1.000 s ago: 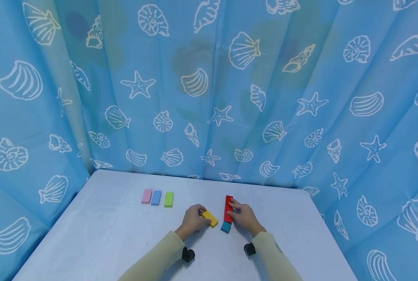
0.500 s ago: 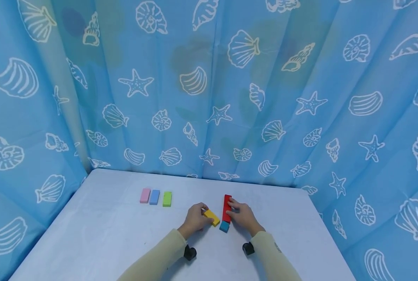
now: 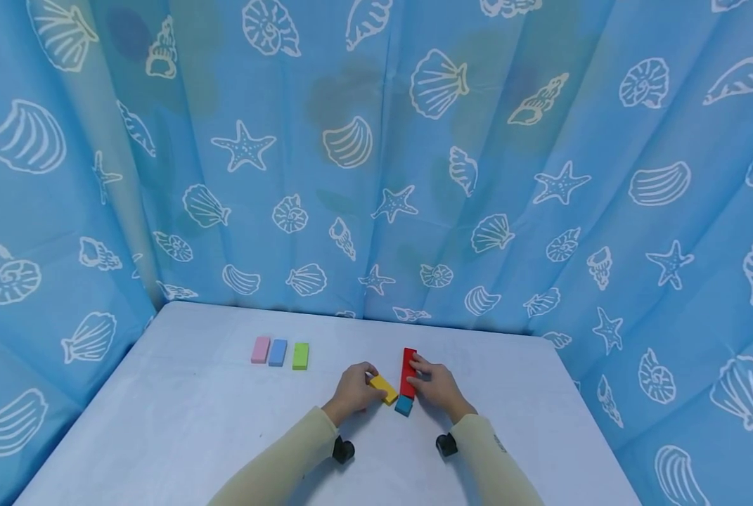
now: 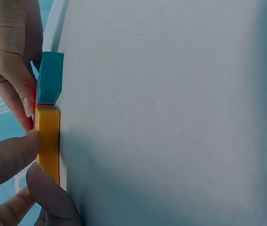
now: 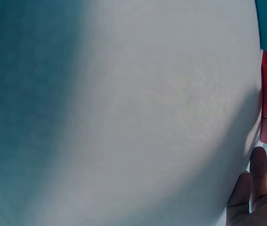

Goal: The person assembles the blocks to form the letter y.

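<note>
My left hand (image 3: 354,388) pinches a yellow block (image 3: 384,390) between thumb and fingers, slanted, its right end close to a teal block (image 3: 404,405). The teal block adjoins the near end of a long red piece (image 3: 408,372), which has a seam across it in the right wrist view. My right hand (image 3: 438,384) touches the right side of the red piece with spread fingers. In the left wrist view, the yellow block (image 4: 49,141) appears just below the teal block (image 4: 51,77), with red showing behind them.
A pink block (image 3: 260,349), a blue block (image 3: 278,352) and a green block (image 3: 300,355) lie in a row at the back left of the white table (image 3: 180,407). A blue curtain (image 3: 376,176) with shell prints hangs behind and beside the table.
My left hand has brought the yellow block a little to the right, closer to the teal block and the red piece. My right hand stays at the red piece. The head view has shifted slightly.
</note>
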Motion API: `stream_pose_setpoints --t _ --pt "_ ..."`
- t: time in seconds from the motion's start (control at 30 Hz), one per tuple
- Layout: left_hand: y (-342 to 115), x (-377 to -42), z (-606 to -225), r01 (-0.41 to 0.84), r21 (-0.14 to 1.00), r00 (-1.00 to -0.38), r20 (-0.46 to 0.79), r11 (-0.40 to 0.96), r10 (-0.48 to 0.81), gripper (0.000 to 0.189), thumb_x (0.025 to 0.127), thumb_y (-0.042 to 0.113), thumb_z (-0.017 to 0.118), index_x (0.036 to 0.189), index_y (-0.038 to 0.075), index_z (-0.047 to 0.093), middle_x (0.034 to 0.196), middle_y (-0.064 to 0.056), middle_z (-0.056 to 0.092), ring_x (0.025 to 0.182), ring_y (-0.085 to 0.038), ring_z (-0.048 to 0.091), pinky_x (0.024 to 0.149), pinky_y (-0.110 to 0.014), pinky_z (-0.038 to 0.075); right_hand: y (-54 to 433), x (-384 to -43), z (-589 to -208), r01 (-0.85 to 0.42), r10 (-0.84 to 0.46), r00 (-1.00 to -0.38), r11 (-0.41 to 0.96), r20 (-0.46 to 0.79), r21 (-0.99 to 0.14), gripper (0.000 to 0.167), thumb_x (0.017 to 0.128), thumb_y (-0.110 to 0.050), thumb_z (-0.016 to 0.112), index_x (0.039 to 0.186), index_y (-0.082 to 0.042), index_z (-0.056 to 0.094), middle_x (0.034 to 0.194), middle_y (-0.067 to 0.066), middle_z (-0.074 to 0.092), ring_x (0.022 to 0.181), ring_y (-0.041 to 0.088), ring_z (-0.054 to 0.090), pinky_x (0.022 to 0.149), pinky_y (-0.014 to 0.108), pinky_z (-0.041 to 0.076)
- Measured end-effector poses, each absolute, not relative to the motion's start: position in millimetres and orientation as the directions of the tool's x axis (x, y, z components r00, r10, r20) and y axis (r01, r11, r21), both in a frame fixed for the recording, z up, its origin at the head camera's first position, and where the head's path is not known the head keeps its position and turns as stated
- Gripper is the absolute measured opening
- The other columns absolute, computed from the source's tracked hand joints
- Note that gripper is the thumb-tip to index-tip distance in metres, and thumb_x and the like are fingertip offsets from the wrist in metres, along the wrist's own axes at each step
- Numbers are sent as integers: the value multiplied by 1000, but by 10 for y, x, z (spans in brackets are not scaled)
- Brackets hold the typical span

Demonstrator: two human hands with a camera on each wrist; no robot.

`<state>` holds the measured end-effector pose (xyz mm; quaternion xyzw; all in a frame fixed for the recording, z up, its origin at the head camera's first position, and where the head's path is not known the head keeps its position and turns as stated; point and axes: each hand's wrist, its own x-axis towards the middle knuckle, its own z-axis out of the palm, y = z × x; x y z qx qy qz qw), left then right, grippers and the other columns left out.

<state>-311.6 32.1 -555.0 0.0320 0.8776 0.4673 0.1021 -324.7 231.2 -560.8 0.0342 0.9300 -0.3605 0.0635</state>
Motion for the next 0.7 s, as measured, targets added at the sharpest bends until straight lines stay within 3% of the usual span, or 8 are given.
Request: stream_pose_setpoints --t 0.7 --pt "357 -3110 -5577 -34 815 -982 -136 578 135 40 80 21 83 111 7 62 94 -8 58 55 -17 49 56 -25 51 2317 -3271 -5637 127 39 -989 737 -146 -664 54 91 -22 71 142 -24 54 153 -3 47 145 35 34 106 55 44"
